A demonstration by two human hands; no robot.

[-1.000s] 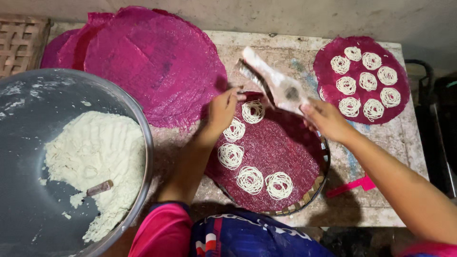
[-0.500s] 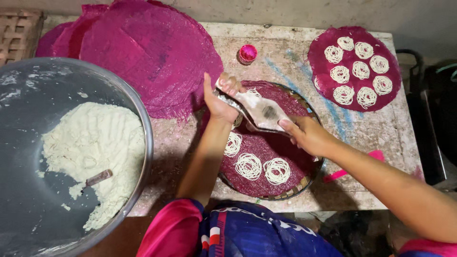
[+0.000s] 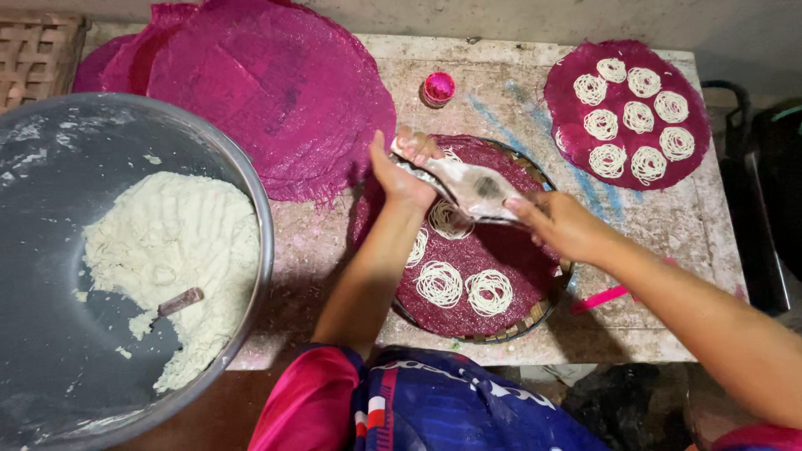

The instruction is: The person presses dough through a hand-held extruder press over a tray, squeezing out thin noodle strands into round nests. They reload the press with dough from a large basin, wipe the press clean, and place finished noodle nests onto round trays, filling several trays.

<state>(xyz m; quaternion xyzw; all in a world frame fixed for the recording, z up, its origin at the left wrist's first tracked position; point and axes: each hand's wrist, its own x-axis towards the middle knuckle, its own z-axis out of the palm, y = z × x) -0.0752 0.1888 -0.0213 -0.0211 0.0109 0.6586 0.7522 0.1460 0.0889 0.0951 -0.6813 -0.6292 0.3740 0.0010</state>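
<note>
Both hands grip a metal noodle press point(image 3: 472, 185) above the round mat-lined tray point(image 3: 547, 292); left hand point(image 3: 401, 175) fingers curled round its ten-o'clock handle; right hand point(image 3: 561, 224) fingers closed on the four-o'clock handle; likely rigid, dough-slick; soft noodle coils point(image 3: 440, 284) lie fragile below.

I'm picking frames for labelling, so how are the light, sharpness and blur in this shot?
Head view: soft, even light and faint shadows; the noodle coils on the far mat are crisp. The left hand, the right hand and the metal press between them are slightly motion-blurred. The big steel bowl bulges at the wide-angle edge.
</note>
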